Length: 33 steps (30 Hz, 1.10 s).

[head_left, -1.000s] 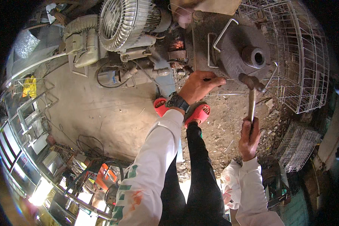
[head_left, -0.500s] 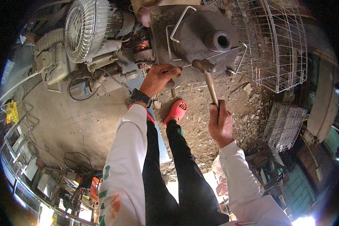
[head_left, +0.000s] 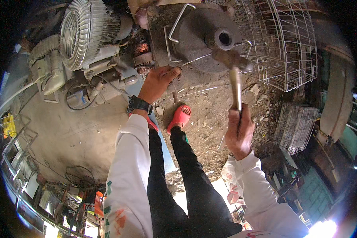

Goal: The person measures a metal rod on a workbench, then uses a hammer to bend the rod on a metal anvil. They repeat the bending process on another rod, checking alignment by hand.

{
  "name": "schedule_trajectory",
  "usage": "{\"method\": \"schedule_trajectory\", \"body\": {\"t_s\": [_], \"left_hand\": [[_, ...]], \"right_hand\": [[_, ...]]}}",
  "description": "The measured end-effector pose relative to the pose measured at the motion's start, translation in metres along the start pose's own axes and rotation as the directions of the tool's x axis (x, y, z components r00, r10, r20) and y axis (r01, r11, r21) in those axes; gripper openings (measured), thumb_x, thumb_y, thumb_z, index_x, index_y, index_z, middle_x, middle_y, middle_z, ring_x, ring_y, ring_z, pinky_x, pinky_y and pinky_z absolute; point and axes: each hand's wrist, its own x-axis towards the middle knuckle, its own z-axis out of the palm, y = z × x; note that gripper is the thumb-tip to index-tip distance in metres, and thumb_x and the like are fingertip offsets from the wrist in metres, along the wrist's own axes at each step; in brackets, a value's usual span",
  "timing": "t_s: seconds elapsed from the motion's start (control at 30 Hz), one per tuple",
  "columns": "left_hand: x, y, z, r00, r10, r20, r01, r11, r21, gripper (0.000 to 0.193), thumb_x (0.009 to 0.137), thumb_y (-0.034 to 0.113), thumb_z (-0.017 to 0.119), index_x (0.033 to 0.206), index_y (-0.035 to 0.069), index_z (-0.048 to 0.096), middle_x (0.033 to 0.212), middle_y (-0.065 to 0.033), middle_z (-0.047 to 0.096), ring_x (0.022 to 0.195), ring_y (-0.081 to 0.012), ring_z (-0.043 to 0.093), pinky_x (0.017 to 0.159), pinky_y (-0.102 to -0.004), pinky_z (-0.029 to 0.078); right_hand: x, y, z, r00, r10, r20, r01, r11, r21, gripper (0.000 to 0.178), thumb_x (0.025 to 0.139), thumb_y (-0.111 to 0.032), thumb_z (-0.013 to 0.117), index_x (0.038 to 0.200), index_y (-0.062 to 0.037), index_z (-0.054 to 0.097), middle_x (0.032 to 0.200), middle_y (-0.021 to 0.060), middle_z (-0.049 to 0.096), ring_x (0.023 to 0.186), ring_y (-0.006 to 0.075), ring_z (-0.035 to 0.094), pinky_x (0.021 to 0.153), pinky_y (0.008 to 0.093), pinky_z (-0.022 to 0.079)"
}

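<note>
Fingers of my right hand (head_left: 238, 133) stayed clenched on the hammer (head_left: 234, 75), its head risen toward twelve o'clock against the metal disc (head_left: 204, 33), while my left hand (head_left: 156, 81) gripped the plate's (head_left: 158, 37) lower edge.

The hammer (head_left: 235, 75) handle's lower end is hidden inside the right hand (head_left: 238, 133), and clutter at seven o'clock is too small to tell.

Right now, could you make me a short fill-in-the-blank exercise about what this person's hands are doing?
1. The right hand grips a ____ by its handle.
2. The left hand wears a black ____ at the wrist.
3. The sandals are ____ in colour.
4. The wire cage lies to the person's ____.

Missing words: hammer; watch; red; right
</note>
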Motion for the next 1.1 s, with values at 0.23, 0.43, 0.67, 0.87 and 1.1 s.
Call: {"method": "schedule_trajectory", "body": {"t_s": [0.23, 0.43, 0.67, 0.87, 1.1], "left_hand": [[-0.002, 0.007, 0.005, 0.998, -0.055, -0.044, 0.055, 0.998, 0.014, 0.042, 0.095, 0.042, 0.062, 0.103, 0.002, 0.072, 0.088, -0.0089, 0.072, 0.081, -0.0115, 0.062, 0.077, -0.0289, 0.050], [-0.004, 0.014, -0.004, 0.991, -0.119, 0.061, 0.123, 0.990, -0.069, 0.041, 0.095, 0.040, 0.061, 0.098, 0.000, 0.069, 0.088, -0.0046, 0.069, 0.082, -0.0120, 0.059, 0.079, -0.0287, 0.047], [-0.122, 0.003, -0.064, 0.978, -0.167, -0.122, 0.157, 0.984, -0.084, 0.039, 0.097, 0.038, 0.053, 0.101, 0.002, 0.067, 0.083, -0.0012, 0.061, 0.077, -0.0128, 0.054, 0.070, -0.0290, 0.043], [-0.294, 0.060, -0.165, 0.702, -0.662, -0.261, 0.703, 0.703, 0.107, 0.034, 0.096, 0.033, 0.060, 0.109, 0.002, 0.065, 0.092, -0.0067, 0.066, 0.076, -0.0155, 0.059, 0.065, -0.0326, 0.047], [-0.409, 0.146, -0.152, 0.359, -0.813, -0.459, 0.847, 0.490, -0.205, 0.031, 0.096, 0.032, 0.059, 0.100, 0.002, 0.062, 0.085, -0.0049, 0.062, 0.072, -0.0138, 0.055, 0.063, -0.0314, 0.044]], "right_hand": [[0.010, 0.010, 0.015, 0.996, -0.030, 0.087, 0.041, 0.991, -0.125, 0.017, 0.100, -0.022, 0.051, 0.098, -0.0050, 0.048, 0.062, 0.0220, 0.054, 0.058, 0.0469, 0.057, 0.050, 0.0519, 0.040], [0.006, -0.002, 0.009, 0.992, 0.074, 0.101, -0.075, 0.997, 0.008, 0.019, 0.100, -0.024, 0.052, 0.095, -0.0053, 0.048, 0.059, 0.0205, 0.052, 0.057, 0.0467, 0.056, 0.049, 0.0488, 0.040], [-0.017, 0.022, -0.009, 0.975, 0.216, 0.056, -0.220, 0.896, 0.385, 0.027, 0.097, -0.028, 0.063, 0.092, -0.0017, 0.059, 0.062, 0.0008, 0.051, 0.059, 0.0060, 0.044, 0.050, 0.0287, 0.039], [-0.029, -0.011, -0.039, 0.927, 0.326, 0.184, -0.356, 0.618, 0.701, 0.017, 0.096, -0.017, 0.065, 0.104, -0.0021, 0.063, 0.070, -0.0027, 0.054, 0.060, 0.0035, 0.044, 0.053, 0.0230, 0.038], [0.015, -0.051, -0.045, 0.976, 0.219, 0.015, -0.211, 0.916, 0.341, 0.026, 0.093, -0.024, 0.065, 0.106, -0.0023, 0.062, 0.081, 0.0133, 0.065, 0.071, 0.0199, 0.062, 0.064, 0.0358, 0.049]]}}
